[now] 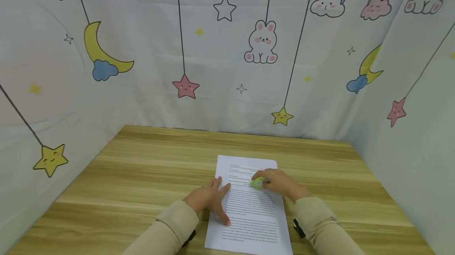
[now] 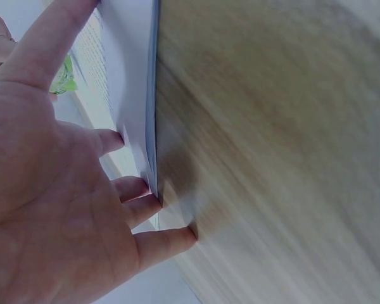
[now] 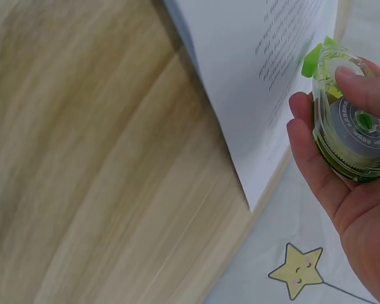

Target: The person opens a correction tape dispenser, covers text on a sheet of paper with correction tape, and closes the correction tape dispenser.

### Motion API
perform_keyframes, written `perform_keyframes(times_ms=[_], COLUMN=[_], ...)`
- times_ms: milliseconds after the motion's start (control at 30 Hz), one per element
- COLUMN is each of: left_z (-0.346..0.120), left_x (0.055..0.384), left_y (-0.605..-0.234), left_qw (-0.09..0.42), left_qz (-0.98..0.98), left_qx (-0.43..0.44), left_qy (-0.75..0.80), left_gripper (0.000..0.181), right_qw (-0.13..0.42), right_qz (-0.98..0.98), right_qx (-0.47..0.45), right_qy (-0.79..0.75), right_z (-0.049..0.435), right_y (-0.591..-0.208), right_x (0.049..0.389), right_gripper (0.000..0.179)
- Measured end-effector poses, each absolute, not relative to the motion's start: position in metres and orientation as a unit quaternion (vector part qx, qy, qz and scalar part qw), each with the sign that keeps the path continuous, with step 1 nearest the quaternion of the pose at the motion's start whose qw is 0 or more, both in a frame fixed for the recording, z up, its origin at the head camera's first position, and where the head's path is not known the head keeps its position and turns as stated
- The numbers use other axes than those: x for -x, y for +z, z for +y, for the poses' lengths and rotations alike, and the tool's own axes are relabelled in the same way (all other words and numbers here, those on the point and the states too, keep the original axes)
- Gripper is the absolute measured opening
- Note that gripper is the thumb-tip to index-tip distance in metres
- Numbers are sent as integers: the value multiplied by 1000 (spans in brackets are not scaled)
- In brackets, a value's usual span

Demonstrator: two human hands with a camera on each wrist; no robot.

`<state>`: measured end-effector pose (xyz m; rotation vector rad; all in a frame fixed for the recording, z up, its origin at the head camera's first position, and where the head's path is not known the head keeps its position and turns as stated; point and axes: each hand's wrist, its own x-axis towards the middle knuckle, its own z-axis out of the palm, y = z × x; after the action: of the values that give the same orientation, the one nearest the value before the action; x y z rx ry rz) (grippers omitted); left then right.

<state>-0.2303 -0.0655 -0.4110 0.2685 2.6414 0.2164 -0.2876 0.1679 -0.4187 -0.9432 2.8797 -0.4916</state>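
Your right hand (image 1: 275, 180) pinches a clear-and-green correction-tape dispenser (image 3: 351, 130), your thumb hiding part of its case. Inside that case, beside your thumb, sits a grey reel (image 3: 367, 140), its lettering hard to make out; the right wrist view cuts off the dispenser's rear. Whether its tip touches paper, I cannot tell. Beneath this grip lie the printed sheets (image 1: 249, 215), too small to read. Left of it, your left hand (image 1: 209, 199) spreads its fingers apart at the sheets' edge.
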Motion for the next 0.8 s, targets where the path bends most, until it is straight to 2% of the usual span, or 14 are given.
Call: perform_keyframes(times_ms=[300, 800], left_z=[-66, -67], left_x=[232, 233], left_y=[-413, -413], left_qw=[238, 231], left_qz=[964, 965], left_qx=[-95, -98], left_qy=[69, 73], left_gripper=[108, 108], right_qw=[-11, 22], right_qz=[927, 935], right_qx=[360, 353], right_qy=[-104, -36], right_z=[153, 140], right_y=[-421, -412], right_x=[288, 295], right_gripper=[31, 32])
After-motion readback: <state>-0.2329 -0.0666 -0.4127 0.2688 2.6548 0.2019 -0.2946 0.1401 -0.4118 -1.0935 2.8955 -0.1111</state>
